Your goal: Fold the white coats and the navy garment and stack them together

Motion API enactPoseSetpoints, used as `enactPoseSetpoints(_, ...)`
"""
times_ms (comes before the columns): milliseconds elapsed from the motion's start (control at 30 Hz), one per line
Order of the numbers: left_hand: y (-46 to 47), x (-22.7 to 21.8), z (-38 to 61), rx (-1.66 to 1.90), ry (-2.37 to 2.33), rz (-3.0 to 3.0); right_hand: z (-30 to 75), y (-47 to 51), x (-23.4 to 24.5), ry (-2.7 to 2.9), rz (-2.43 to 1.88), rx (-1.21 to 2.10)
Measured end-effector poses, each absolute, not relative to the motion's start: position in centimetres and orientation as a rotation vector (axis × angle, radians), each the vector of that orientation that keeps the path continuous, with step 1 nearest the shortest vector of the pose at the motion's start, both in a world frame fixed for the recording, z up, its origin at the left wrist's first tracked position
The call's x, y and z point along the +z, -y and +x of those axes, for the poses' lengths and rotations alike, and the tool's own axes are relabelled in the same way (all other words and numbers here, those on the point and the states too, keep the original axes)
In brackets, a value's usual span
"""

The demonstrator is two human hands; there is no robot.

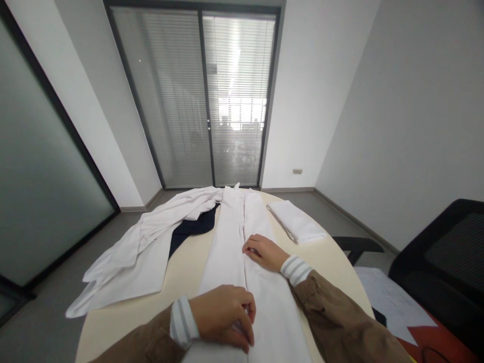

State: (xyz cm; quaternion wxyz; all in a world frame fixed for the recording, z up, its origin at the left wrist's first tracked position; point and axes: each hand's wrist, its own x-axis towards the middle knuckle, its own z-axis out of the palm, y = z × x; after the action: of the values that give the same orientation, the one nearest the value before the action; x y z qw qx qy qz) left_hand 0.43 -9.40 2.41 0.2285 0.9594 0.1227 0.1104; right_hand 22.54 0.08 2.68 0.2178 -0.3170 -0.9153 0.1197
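A long white garment (227, 252) lies lengthwise down the table, its two sides folded in so their edges meet along the middle. My right hand (266, 253) pinches the fabric at this middle line, about halfway down. Nearer to me, my left hand (223, 315) rests over the garment's lower part with its fingers curled in; a little white cloth shows between finger and thumb. Both hands are close to the same centre edge. The garment's far end (236, 194) reaches the table's far rim, and its near end runs out of view.
More white clothing (139, 257) is spread at the left, hanging over the rim of the round table (185, 275), with dark navy cloth (194, 229) beside it. A folded white cloth (296, 222) lies far right. A black chair (446, 247) and papers (391, 297) stand right.
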Motion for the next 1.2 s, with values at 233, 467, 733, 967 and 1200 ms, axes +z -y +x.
enactPoseSetpoints(233, 10.5, 3.1, 0.7, 0.319, -0.271, 2.610, 22.5, 0.0, 2.8, 2.538, -0.911, 0.338)
enactPoseSetpoints(467, 10.1, 3.1, 0.3, 0.263, -0.220, 2.464, 23.1, -0.1, 2.3, 2.540, -0.990, 0.356)
enactPoseSetpoints(733, 10.3, 2.2, 0.5, 0.205, -0.221, 2.444, 23.1, -0.2, 1.5, 2.712, -1.184, 0.379)
enactPoseSetpoints(967, 10.5, 2.7, 0.4, 0.165, -0.094, 2.277, 23.0, -0.2, 1.5, 2.738, -1.207, 0.365)
enactPoseSetpoints(1200, 8.1, 5.5, -1.9, 0.585, -0.424, 2.152, 23.7, 1.2, 1.8, 2.747, -1.147, 0.356)
